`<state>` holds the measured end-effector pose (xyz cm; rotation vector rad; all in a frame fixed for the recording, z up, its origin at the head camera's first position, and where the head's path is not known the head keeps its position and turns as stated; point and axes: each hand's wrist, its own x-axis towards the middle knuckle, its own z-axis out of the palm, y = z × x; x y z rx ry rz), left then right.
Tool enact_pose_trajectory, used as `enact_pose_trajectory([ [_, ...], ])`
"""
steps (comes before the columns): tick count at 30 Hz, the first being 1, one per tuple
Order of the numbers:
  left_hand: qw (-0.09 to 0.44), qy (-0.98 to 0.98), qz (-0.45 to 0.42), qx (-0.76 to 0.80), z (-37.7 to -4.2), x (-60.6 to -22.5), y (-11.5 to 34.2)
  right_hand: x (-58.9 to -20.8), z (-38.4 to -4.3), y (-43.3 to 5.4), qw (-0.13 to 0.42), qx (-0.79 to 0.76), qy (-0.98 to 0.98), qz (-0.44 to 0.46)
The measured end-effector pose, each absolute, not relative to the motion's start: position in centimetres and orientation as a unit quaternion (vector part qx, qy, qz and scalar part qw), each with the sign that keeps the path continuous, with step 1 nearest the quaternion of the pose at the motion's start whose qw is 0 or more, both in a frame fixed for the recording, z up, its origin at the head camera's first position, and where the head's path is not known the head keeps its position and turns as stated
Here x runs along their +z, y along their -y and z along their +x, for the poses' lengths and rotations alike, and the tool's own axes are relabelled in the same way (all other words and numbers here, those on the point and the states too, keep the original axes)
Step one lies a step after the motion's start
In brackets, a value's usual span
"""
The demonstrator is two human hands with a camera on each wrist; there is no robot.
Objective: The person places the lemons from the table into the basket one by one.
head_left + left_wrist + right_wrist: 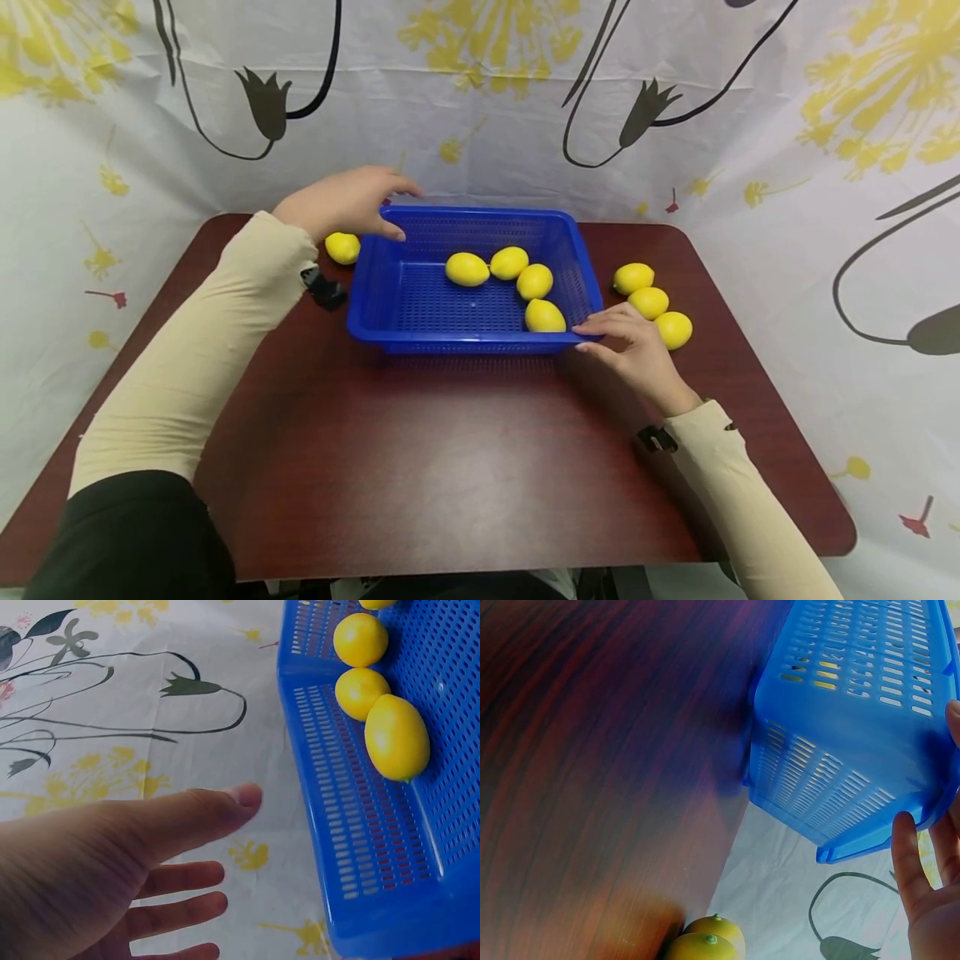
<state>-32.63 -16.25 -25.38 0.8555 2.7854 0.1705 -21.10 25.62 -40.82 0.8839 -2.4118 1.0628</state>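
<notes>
A: Basket status?
B: Blue basket [465, 337] is on the tabletop [480, 467], toward the far edge, long side facing the person.
A: Right hand?
B: Right hand [637, 352] is at the near right corner, pinching the rim. Fingers on top, thumb lower in the head view.
A: Left hand?
B: Left hand [348, 200] hovers by the far left corner. Thumb and fingers spread apart, nothing held. Left wrist view shows a gap between thumb tip and basket.
A: Contents?
B: Four lemons [467, 269] inside, on the basket floor. Two toward the far wall, two along the right side, the nearest one close to the near right corner.
A: Any outside?
B: Yes. A single lemon [342, 248] on the left, just beside the basket and below the left hand. Three more lemons [648, 302] on the right, slanting row, close together. Can't tell if they touch. Right hand overlaps part of that row in the head view.
A: Surroundings?
B: White sheet [465, 185] behind and at the sides, printed with yellow blooms and dark flower stems. Beige sleeves [180, 358] on both arms, black wrist mount [324, 289] on the left, another small black piece [657, 439] on the right. Tabletop is dark reddish wood grain.
</notes>
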Motion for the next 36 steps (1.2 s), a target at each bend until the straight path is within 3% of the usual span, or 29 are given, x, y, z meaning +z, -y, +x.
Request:
enact_pose_trajectory([
  [19,-0.024,-0.962,0.252,0.104,-29.9,-29.1,22.6,-40.4,-20.7,-25.2,0.191,0.37,0.858,0.301],
  [36,-0.054,-0.965,0.212,0.147,-29.1,-34.7,25.6,-40.8,-21.0,-25.4,0.191,0.373,0.855,0.305],
])
